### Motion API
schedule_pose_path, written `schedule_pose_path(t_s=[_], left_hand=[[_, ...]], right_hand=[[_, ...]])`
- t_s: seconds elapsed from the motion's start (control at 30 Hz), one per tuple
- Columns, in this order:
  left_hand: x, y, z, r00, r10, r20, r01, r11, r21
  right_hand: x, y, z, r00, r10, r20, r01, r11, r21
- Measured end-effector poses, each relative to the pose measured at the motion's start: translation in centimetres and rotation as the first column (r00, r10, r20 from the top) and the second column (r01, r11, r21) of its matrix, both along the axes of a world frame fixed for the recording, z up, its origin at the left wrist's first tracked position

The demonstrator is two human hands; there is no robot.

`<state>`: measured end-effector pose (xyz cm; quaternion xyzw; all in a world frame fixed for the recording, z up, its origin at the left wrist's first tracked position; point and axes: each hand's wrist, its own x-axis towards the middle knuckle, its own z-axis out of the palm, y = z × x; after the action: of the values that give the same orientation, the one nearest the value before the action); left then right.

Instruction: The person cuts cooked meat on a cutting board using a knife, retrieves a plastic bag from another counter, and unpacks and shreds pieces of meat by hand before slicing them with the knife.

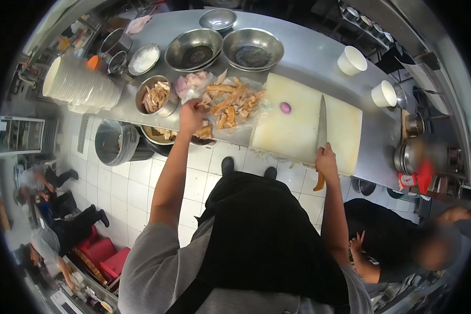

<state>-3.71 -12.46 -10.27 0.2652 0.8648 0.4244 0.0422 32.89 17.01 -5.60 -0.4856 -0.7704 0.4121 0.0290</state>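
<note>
I have the right hand closed round a knife with an orange handle, its long pointed grey blade over the white cutting board, near a small, shiny purple onion. My left hand is at the left edge of browned meat strips heaped on clear plastic; I can't tell whether it grips any. Beside it, a metal pot holds more meat; a bowl holds something white.

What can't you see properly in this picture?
All in the head view:
Left hand: the hand itself partly hides its fingertips, so I can't tell whether it holds any food.
Knife handle: partly covered by the right hand.
Red scale: its numbers are too small to read.
Papers: any writing is too small.
</note>
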Motion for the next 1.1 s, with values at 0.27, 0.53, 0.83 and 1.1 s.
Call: schedule_pose_path(t_s=[0.27, 0.53, 0.83, 1.1], left_hand=[[-0.4, -2.6, 2.5, 0.719, -0.177, 0.672, -0.298, 0.795, 0.529], [6.7, 5.4, 8.0, 0.435, -0.627, 0.646, -0.059, 0.696, 0.715], [16.2, 21.6, 2.8, 0.307, -0.657, 0.689, 0.763, 0.603, 0.234], [19.9, 19.2, 1.4, 0.718, -0.677, -0.159, 0.692, 0.719, 0.061]], right_hand=[[0.3, -1.0, 0.7, 0.999, 0.032, -0.020, -0.034, 0.998, -0.060], [0.6, -2.8, 0.9, 0.988, 0.146, 0.049, -0.142, 0.987, -0.072], [3.0, -0.7, 0.6, 0.991, 0.085, 0.100, -0.103, 0.976, 0.192], [1.3, -2.0, 1.7, 0.968, 0.175, 0.178, -0.222, 0.929, 0.295]])
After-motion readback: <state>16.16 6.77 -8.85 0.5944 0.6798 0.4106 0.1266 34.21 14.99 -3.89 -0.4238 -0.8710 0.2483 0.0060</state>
